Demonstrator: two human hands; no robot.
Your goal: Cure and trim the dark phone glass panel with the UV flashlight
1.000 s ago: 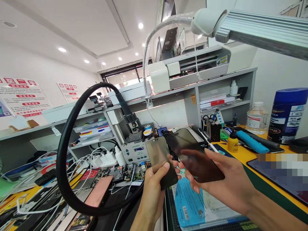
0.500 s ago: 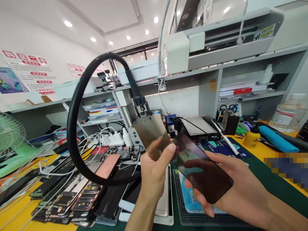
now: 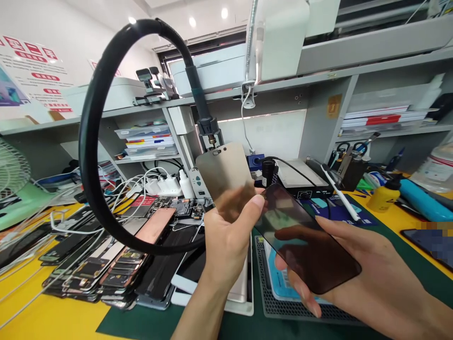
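Edges look the safest hold for the dark panel (image 3: 307, 245), likely slick, stiff and fragile, resting in the right hand (image 3: 375, 264)'s half-curled grasp. The left hand (image 3: 224, 245) is closed on a mirror-like panel (image 3: 226, 174), probably light, rising beyond its thumb.

Phone-repair workshop. Holds stripped phones (image 3: 122, 271) stacked left of the fingers (image 3: 254, 207), circuit boards (image 3: 163, 204) beyond leftward, scissors (image 3: 360, 149) farther right, green mat (image 3: 141, 323) beneath.

Left hand (image 3: 230, 236) — grey panel (image 3: 228, 177); right hand (image 3: 368, 264) — dark panel (image 3: 307, 241).
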